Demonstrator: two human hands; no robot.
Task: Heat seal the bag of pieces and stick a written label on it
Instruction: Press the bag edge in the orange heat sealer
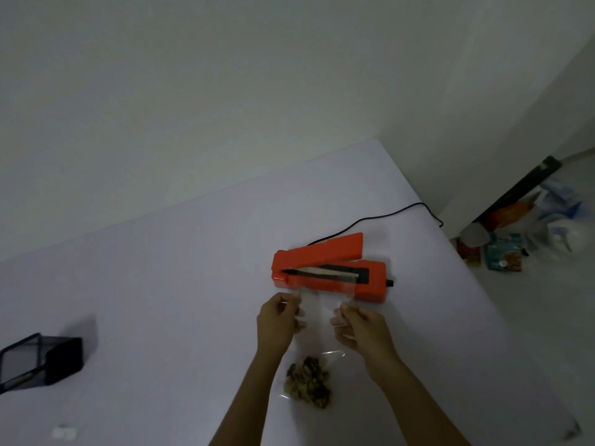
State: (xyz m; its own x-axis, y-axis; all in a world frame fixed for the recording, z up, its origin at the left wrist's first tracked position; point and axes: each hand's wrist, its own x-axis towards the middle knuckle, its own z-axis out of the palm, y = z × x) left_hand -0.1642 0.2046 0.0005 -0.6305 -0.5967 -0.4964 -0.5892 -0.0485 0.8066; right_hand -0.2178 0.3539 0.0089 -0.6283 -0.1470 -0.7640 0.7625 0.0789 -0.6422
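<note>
The left hand [278, 320] and right hand [357, 323] each pinch a side of the clear bag [317, 320], its open mouth lying across the bar of the orange heat sealer [328, 270], whose lid is raised. The brown pieces [307, 386] sit at the bag's bottom, near the white table [161, 300]'s front edge. A black mesh holder [42, 360] stands well apart at left.

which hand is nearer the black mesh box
Left. The left hand pinches the clear bag on the side toward the black mesh box; the right hand is farther.
</note>
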